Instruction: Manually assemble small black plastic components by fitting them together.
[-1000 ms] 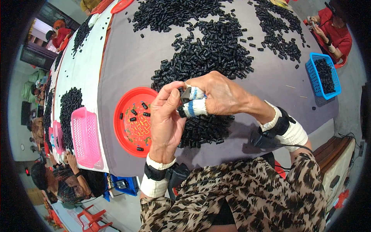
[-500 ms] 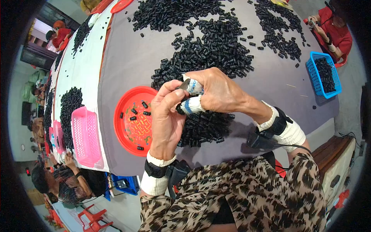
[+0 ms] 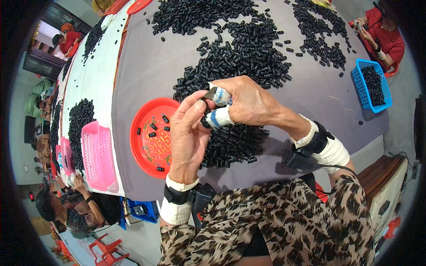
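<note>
at the left, a red plate (image 3: pixel 140 150) with a few black pieces on it sits at 9 o'clock from the left hand (image 3: pixel 188 131). that hand's grip is closed, thumb against fingertips, on a small black piece (image 3: pixel 207 106) at 1 o'clock from its palm; fingers cover most of it, so its long axis cannot be told. a bare blade (image 3: pixel 211 92) lies just beside the piece, at its 12 o'clock, tip slanting towards 8. the right hand (image 3: pixel 253 102) grips the blade by a white wrapping (image 3: pixel 222 95); from it, the piece lies at 9 o'clock. the left hand, holding the piece, is nearer. a black pile (image 3: pixel 242 62) spreads over the desk (image 3: pixel 310 95) at 1 o'clock from the piece.
</note>
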A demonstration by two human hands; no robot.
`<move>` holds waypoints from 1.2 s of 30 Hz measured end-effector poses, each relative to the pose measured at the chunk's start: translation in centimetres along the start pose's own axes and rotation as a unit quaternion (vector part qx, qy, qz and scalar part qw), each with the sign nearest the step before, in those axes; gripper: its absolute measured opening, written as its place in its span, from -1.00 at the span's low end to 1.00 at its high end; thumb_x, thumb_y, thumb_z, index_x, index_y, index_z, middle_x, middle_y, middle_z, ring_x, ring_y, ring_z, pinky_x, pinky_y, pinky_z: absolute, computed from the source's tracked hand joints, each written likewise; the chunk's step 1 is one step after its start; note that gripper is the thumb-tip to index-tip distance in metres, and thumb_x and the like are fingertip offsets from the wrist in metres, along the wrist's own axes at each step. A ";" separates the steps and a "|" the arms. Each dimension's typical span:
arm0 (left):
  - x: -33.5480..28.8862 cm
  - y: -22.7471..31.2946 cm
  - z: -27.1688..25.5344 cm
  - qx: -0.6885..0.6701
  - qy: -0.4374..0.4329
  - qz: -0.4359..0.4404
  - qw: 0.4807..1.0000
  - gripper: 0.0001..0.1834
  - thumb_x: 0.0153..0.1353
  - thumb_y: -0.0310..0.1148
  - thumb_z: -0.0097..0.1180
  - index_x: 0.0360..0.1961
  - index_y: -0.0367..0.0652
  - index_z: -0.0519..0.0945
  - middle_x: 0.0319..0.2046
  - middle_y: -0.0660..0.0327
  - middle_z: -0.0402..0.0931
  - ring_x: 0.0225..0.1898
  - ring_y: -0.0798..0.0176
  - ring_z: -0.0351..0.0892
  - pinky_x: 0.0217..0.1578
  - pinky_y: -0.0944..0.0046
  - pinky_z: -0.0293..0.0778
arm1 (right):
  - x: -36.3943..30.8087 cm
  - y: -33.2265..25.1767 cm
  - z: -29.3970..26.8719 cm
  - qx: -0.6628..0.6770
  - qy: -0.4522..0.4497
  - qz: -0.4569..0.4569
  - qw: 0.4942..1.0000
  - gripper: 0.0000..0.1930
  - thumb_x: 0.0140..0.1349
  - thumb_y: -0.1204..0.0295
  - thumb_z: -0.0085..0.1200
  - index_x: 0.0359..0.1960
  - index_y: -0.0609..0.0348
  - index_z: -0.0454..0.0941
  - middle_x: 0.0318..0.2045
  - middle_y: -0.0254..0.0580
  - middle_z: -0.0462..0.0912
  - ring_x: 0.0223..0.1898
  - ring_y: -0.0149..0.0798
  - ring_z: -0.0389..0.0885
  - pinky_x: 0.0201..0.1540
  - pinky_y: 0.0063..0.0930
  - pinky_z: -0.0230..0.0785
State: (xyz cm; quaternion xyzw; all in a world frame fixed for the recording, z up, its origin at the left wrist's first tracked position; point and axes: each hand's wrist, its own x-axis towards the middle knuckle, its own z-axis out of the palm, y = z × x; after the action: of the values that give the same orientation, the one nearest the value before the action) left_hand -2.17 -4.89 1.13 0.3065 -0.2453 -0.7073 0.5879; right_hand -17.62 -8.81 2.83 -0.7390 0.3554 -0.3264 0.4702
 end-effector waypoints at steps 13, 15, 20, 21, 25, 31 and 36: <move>-1.2 3.7 -13.5 0.333 0.236 0.144 0.901 -0.68 0.18 -0.38 0.02 -0.04 -0.27 0.44 -0.24 0.19 0.47 -0.26 0.40 0.44 -0.22 0.37 0.39 | 0.0 3.7 -2.0 -0.008 0.027 0.070 0.997 -0.74 -0.03 0.27 0.15 -0.56 0.23 0.44 -0.70 -0.33 0.44 -0.61 -0.45 0.32 -0.52 -0.46 0.21; -1.3 3.7 -13.7 0.373 0.275 0.134 0.876 -0.66 0.16 -0.40 0.04 -0.03 -0.29 0.44 -0.20 0.22 0.45 -0.24 0.40 0.43 -0.20 0.39 0.37 | 0.0 4.2 -1.9 -0.012 0.036 0.072 0.997 -0.76 -0.01 0.30 0.12 -0.56 0.24 0.44 -0.70 -0.33 0.42 -0.61 -0.46 0.30 -0.52 -0.47 0.19; 1.3 -0.4 -9.3 0.531 0.111 0.131 0.830 -0.81 0.06 -0.45 0.12 -0.28 -0.27 0.57 -0.37 0.26 0.54 -0.34 0.42 0.47 -0.26 0.42 0.38 | -0.8 3.7 -2.9 -0.010 0.029 0.115 0.993 -0.80 -0.01 0.35 0.07 -0.55 0.25 0.43 -0.69 -0.32 0.43 -0.60 -0.46 0.30 -0.52 -0.46 0.18; 1.8 -1.4 -8.0 0.542 0.072 0.141 0.825 -0.83 0.06 -0.44 0.12 -0.30 -0.26 0.57 -0.39 0.23 0.54 -0.38 0.41 0.48 -0.31 0.41 0.39 | -0.8 3.7 -2.8 -0.020 0.022 0.115 0.993 -0.82 0.00 0.37 0.04 -0.55 0.25 0.43 -0.69 -0.31 0.43 -0.60 -0.46 0.30 -0.51 -0.46 0.18; 4.5 -4.3 -4.7 0.731 -0.029 0.172 0.660 -0.84 -0.05 -0.47 0.12 -0.37 -0.24 0.55 -0.48 0.08 0.42 -0.36 0.07 0.42 -0.29 0.17 0.37 | -1.2 4.1 -3.0 -0.006 0.026 0.109 0.994 -0.85 0.00 0.40 0.00 -0.53 0.25 0.44 -0.67 -0.25 0.46 -0.61 -0.43 0.31 -0.52 -0.43 0.19; 6.4 -6.4 -5.1 0.806 -0.056 0.210 0.550 -0.81 -0.09 -0.50 0.11 -0.36 -0.20 0.53 -0.39 0.08 0.37 -0.27 0.01 0.37 -0.27 0.08 0.35 | -2.1 4.8 -4.0 -0.021 0.036 0.132 0.990 -0.85 0.01 0.40 0.01 -0.50 0.25 0.46 -0.66 -0.27 0.48 -0.59 -0.45 0.33 -0.51 -0.46 0.20; 6.7 -6.5 -5.1 0.814 -0.098 0.263 0.509 -0.76 -0.15 -0.52 0.14 -0.35 -0.16 0.51 -0.43 0.12 0.35 -0.31 0.05 0.36 -0.32 0.12 0.32 | -2.5 4.7 -4.0 0.028 0.027 0.122 0.992 -0.86 0.02 0.39 0.04 -0.49 0.22 0.47 -0.65 -0.34 0.47 -0.57 -0.52 0.31 -0.51 -0.50 0.20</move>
State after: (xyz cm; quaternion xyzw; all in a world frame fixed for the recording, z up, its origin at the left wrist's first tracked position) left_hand -3.76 -10.17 -8.00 0.5005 -0.8386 -0.0360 0.2120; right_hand -23.21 -9.96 -0.49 -0.6678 0.4463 -0.2957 0.5171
